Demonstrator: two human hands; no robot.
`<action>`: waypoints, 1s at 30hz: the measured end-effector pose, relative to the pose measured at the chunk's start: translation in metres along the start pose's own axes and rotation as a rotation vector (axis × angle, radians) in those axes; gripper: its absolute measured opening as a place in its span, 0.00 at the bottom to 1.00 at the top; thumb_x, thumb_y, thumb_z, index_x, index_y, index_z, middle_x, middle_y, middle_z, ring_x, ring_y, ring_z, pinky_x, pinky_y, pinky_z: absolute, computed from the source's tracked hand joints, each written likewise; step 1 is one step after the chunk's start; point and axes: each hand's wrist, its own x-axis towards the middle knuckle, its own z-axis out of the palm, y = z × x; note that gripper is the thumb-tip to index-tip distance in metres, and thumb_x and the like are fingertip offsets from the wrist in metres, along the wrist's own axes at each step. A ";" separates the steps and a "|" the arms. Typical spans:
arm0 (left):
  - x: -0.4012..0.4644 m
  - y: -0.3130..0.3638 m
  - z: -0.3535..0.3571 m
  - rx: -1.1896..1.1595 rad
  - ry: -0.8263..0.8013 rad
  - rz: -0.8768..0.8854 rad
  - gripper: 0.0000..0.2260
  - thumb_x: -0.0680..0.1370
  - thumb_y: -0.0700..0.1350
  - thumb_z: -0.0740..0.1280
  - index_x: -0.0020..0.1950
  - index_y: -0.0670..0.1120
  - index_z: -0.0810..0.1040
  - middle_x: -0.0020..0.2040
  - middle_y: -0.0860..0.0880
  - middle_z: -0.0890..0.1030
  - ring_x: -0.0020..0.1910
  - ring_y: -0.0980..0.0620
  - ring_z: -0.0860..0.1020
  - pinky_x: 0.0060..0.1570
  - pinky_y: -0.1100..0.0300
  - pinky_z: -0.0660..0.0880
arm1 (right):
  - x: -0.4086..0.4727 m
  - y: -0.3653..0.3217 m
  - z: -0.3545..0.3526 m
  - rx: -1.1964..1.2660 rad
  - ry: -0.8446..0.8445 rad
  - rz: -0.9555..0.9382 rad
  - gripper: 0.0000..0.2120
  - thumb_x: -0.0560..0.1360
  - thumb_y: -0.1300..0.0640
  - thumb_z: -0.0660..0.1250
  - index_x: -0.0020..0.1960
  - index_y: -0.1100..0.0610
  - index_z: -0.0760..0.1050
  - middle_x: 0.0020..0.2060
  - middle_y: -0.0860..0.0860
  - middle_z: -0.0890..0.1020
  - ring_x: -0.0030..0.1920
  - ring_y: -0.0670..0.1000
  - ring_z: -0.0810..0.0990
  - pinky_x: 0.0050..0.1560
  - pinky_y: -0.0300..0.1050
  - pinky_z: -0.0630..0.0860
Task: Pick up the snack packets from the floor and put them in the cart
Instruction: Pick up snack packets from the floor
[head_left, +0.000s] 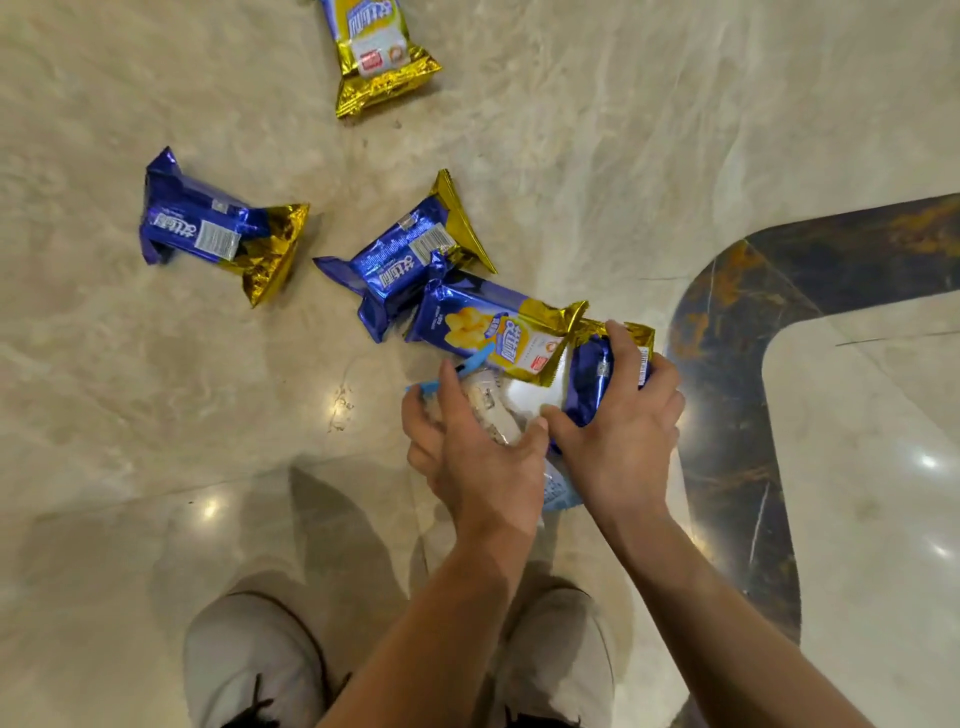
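Snack packets (605, 374) gripped both hands; three more (218, 228) on floor (571, 156).

Glossy beige marble floor (571, 130) with a dark inlay band (727, 364) — blue-and-gold snack packets (218, 228) lie scattered on it.

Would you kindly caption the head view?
Both hands gather snack packets above a marble floor; more lie scattered.
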 end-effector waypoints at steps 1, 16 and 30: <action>0.000 0.000 0.000 0.001 0.004 -0.001 0.43 0.67 0.47 0.78 0.77 0.59 0.60 0.77 0.54 0.53 0.67 0.45 0.60 0.66 0.46 0.71 | 0.000 0.000 0.002 -0.002 0.016 0.000 0.45 0.66 0.49 0.77 0.76 0.42 0.56 0.67 0.56 0.65 0.63 0.60 0.67 0.60 0.57 0.69; -0.026 0.047 -0.102 -0.038 -0.065 -0.050 0.44 0.69 0.39 0.76 0.77 0.62 0.58 0.72 0.56 0.59 0.58 0.53 0.61 0.66 0.48 0.69 | -0.029 -0.036 -0.106 0.093 -0.064 0.001 0.40 0.69 0.62 0.73 0.74 0.45 0.60 0.64 0.56 0.68 0.62 0.59 0.66 0.62 0.52 0.68; -0.182 0.257 -0.410 -0.096 -0.011 0.084 0.40 0.67 0.38 0.73 0.75 0.59 0.65 0.71 0.54 0.60 0.57 0.51 0.61 0.64 0.46 0.69 | -0.127 -0.273 -0.454 0.110 -0.094 -0.288 0.39 0.69 0.63 0.72 0.75 0.50 0.61 0.63 0.58 0.69 0.60 0.58 0.65 0.52 0.37 0.56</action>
